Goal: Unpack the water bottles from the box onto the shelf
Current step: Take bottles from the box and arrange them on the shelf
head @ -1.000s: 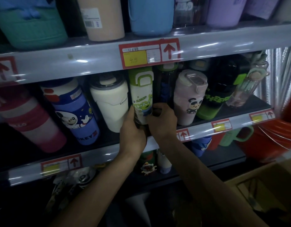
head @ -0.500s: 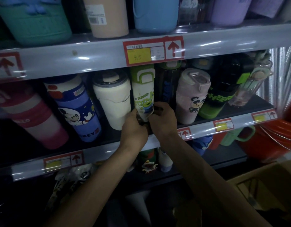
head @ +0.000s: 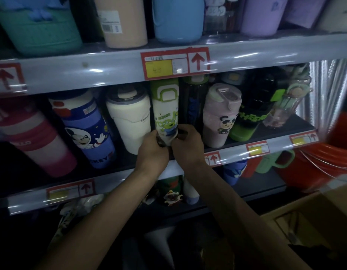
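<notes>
Alien bottle [head: 164, 114] sat tilted mid-frame at the middle shelf [head: 118, 179], my left hand [head: 152, 152] and right hand [head: 188, 147] curled round its base; guessing light, stiff, kinda slick plastic, so gripping low made sense.

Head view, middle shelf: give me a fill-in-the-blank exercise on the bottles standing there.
1. The left hand grips the base of the white alien-print plastic bottle, which has a ____ lid.
2. The pale pink plastic bottle bears a cartoon ____.
3. The cream tumbler stands between the alien-print bottle and the ____ cartoon-mouse bottle.
4. The red-framed price tag above them shows an arrow pointing ____.
Missing words: green; panda; blue; up.
</notes>
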The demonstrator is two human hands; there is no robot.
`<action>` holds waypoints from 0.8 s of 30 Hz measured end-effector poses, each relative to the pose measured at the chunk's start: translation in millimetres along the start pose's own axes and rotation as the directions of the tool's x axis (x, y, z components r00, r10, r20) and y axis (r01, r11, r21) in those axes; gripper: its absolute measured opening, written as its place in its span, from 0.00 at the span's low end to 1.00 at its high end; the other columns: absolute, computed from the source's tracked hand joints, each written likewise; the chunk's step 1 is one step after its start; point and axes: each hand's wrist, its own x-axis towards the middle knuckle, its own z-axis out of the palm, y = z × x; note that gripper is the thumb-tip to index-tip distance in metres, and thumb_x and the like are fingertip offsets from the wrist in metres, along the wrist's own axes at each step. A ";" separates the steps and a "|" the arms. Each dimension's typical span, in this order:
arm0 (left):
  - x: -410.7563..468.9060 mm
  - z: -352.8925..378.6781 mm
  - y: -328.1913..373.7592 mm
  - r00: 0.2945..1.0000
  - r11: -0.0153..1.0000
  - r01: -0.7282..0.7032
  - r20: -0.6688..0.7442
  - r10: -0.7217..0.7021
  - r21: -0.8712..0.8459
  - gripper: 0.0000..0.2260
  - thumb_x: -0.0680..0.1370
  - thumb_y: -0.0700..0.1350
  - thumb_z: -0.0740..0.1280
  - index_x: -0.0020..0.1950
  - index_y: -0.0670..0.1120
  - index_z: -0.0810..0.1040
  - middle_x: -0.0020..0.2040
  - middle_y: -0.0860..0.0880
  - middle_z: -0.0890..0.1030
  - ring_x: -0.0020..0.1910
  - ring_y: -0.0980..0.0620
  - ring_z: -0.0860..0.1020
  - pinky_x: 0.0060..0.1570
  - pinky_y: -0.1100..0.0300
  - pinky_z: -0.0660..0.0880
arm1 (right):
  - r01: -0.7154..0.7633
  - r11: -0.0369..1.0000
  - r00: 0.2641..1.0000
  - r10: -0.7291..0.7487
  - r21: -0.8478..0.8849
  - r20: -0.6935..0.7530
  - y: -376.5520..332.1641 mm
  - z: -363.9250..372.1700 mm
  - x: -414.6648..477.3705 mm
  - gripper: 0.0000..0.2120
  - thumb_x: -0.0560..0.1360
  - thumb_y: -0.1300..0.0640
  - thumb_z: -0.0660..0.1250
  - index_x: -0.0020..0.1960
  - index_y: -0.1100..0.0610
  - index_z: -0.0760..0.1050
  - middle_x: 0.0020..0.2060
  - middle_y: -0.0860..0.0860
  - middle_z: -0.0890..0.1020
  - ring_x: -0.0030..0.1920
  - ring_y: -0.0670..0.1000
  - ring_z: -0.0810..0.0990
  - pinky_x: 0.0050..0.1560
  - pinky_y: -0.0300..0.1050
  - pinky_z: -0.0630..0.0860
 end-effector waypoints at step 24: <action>-36.8 48.2 45.1 0.985 0.989 -0.143 0.101 0.140 0.027 0.24 0.77 0.33 0.64 0.72 0.49 0.75 0.60 0.55 0.82 0.61 0.57 0.79 0.64 0.56 0.75 | 0.150 0.989 0.885 -0.130 0.009 -0.447 5.7 -73.1 -6.9 0.12 0.73 0.65 0.67 0.55 0.58 0.71 0.51 0.55 0.77 0.48 0.52 0.75 0.45 0.43 0.66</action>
